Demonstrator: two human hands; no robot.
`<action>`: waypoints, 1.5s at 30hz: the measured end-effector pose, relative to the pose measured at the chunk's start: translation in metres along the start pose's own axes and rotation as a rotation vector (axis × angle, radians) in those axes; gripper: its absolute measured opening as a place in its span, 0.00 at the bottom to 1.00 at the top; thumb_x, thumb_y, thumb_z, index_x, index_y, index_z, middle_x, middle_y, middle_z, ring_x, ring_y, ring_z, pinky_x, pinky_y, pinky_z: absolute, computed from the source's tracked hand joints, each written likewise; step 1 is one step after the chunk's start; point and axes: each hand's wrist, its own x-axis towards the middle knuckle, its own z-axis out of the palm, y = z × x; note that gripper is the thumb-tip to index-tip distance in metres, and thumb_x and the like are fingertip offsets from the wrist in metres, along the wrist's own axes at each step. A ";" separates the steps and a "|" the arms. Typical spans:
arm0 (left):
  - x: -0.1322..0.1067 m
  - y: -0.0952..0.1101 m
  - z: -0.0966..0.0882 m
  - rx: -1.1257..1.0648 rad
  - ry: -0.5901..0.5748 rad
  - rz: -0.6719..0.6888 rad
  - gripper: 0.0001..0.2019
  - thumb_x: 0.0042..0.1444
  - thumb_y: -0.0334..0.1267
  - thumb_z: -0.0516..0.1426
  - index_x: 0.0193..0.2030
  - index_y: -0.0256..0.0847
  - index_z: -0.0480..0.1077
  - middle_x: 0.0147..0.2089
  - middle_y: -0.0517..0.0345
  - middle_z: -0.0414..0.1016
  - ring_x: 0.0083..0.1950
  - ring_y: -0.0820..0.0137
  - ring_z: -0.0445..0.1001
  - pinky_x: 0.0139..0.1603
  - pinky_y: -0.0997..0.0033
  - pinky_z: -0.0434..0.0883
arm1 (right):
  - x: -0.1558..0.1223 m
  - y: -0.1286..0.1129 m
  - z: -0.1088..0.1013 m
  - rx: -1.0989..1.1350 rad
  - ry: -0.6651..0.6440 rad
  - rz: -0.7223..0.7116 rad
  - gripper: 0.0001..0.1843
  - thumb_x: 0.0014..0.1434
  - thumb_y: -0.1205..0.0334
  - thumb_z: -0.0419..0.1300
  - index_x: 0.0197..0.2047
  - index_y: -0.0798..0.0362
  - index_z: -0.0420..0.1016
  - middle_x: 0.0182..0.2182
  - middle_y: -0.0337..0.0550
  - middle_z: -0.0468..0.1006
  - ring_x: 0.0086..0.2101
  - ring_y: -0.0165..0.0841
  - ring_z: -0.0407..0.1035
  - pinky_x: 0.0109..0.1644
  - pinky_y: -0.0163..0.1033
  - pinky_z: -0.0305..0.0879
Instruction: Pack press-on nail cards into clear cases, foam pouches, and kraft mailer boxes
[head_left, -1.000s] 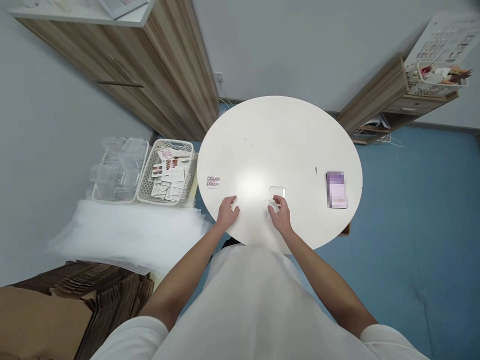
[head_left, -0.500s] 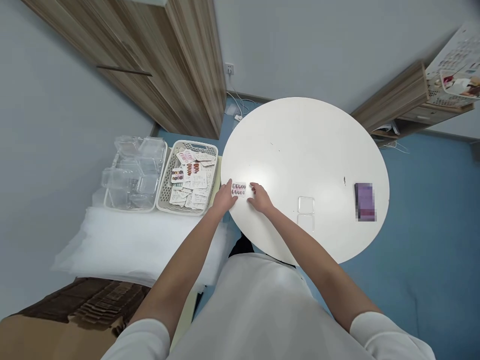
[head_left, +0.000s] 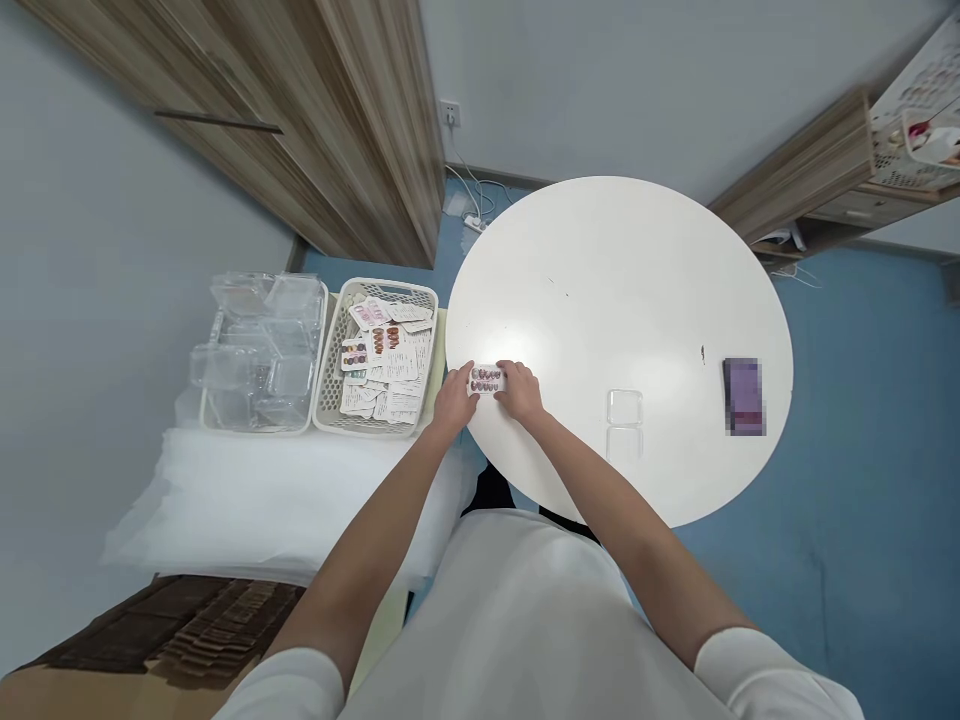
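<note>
Between my two hands is a small white card of press-on nails (head_left: 488, 379), with two rows of glossy pinkish-brown pieces facing up, at the left edge of the round white table (head_left: 622, 270). My left hand (head_left: 454, 400) is closed on the card's left end, thumb at the near side. My right hand (head_left: 523, 392) pinches its right end the same way. To the right on the table lies an opened clear plastic case (head_left: 625, 407), its two halves one behind the other. A white basket (head_left: 321, 405) of similar nail cards (head_left: 397, 360) stands left of my hands.
Another white basket (head_left: 309, 425) piled with clear plastic boxes (head_left: 259, 350) sits further left. White wrapping material (head_left: 300, 500) lies nearer me, above a brown cardboard box (head_left: 82, 690). A pixelated purple object (head_left: 745, 397) rests on the table's right side. A wooden cabinet (head_left: 360, 130) rises behind the baskets.
My right hand has closed in from beside the card and now grips its right end. Both hands hold it now. The view has shifted slightly.
</note>
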 end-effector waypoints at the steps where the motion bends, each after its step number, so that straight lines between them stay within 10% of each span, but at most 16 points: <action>1: -0.002 0.000 0.002 0.002 0.026 0.015 0.30 0.49 0.31 0.54 0.60 0.40 0.52 0.42 0.50 0.64 0.42 0.64 0.66 0.39 0.66 0.65 | -0.002 0.001 0.001 0.023 0.012 -0.019 0.28 0.47 0.68 0.59 0.52 0.48 0.58 0.42 0.44 0.67 0.43 0.37 0.60 0.46 0.43 0.55; 10: -0.021 0.002 0.014 -0.149 0.104 0.144 0.32 0.46 0.29 0.54 0.60 0.41 0.51 0.40 0.54 0.63 0.41 0.67 0.65 0.44 0.64 0.65 | -0.028 0.022 -0.005 0.186 0.069 -0.134 0.29 0.50 0.68 0.56 0.56 0.49 0.55 0.42 0.43 0.69 0.43 0.36 0.62 0.51 0.46 0.53; 18: -0.049 0.047 0.020 -0.189 0.025 0.278 0.31 0.46 0.34 0.56 0.58 0.42 0.53 0.39 0.56 0.64 0.38 0.69 0.65 0.42 0.66 0.66 | -0.079 0.065 -0.047 0.231 0.073 -0.285 0.35 0.50 0.64 0.58 0.59 0.46 0.49 0.43 0.44 0.67 0.45 0.38 0.62 0.51 0.49 0.55; 29: -0.085 0.134 0.102 0.021 -0.119 0.460 0.29 0.46 0.42 0.57 0.57 0.42 0.56 0.41 0.53 0.65 0.42 0.65 0.66 0.42 0.64 0.65 | -0.172 0.182 -0.076 0.252 0.134 -0.182 0.33 0.47 0.59 0.61 0.57 0.47 0.55 0.46 0.47 0.65 0.48 0.41 0.58 0.51 0.50 0.57; 45: -0.073 0.177 0.157 0.111 -0.191 0.196 0.30 0.45 0.37 0.58 0.57 0.44 0.55 0.44 0.52 0.63 0.45 0.61 0.65 0.39 0.67 0.63 | -0.153 0.240 -0.086 0.113 -0.018 -0.109 0.33 0.47 0.57 0.61 0.56 0.48 0.56 0.49 0.46 0.63 0.49 0.41 0.56 0.50 0.47 0.54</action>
